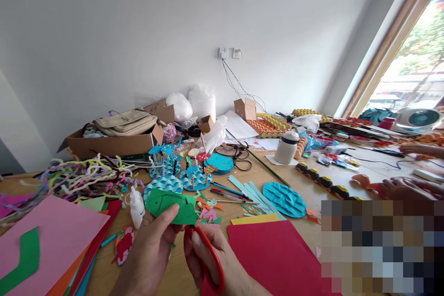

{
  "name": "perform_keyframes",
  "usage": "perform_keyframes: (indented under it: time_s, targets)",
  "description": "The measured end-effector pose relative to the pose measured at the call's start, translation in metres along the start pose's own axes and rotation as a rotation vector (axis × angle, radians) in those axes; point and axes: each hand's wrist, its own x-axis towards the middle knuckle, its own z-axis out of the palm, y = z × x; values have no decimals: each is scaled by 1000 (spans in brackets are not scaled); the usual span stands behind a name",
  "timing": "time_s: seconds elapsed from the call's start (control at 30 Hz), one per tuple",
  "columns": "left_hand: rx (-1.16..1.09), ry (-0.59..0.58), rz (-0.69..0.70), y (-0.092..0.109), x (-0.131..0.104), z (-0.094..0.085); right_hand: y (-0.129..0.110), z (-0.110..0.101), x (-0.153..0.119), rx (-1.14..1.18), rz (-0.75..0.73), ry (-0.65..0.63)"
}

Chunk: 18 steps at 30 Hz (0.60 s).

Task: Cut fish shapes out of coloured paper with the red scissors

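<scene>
Leftmost, a stack of coloured paper sheets topped with pink (65, 217) was located on the table, and a bent green paper strip (30, 256) was laid across it. Behind the stack, a tangle of fuzzy multicoloured stems (93, 178) was heaped. To the right, a white plastic squeeze bottle (136, 208) was stood upright just beside the left hand (157, 239).

By this hand, a green paper piece marked with a dark fish-like outline (165, 202) was held above the table, with the thumb pressed flat on its face. The piece was judged light, thin and easily creased, with little risk of slipping; a grip near the middle of its lower edge, as applied, was considered suitable, since the free corners could flex. Whether one layer or several were held could not be determined.

At the piece's lower right corner, red-handled scissors (219, 270) were gripped in the right hand (227, 254), fingers curled around the loops. The blades were largely hidden, so their opening could not be established.

Farther right, a dark red paper sheet (274, 254) and a round blue textured disc (284, 200) were placed on the table.
</scene>
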Motion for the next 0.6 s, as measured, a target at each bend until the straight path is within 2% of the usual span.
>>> perform_keyframes:
  time_s: [0.23,0.43,0.6]
  targets:
    - [103,15,-42,2,1,-3,-3,-2,0,-7,-33,-21]
    - [305,136,176,-12,8,-13,-7,3,-2,-62,-6,16]
    - [451,224,171,-11,6,-7,-11,5,-3,-92,7,16]
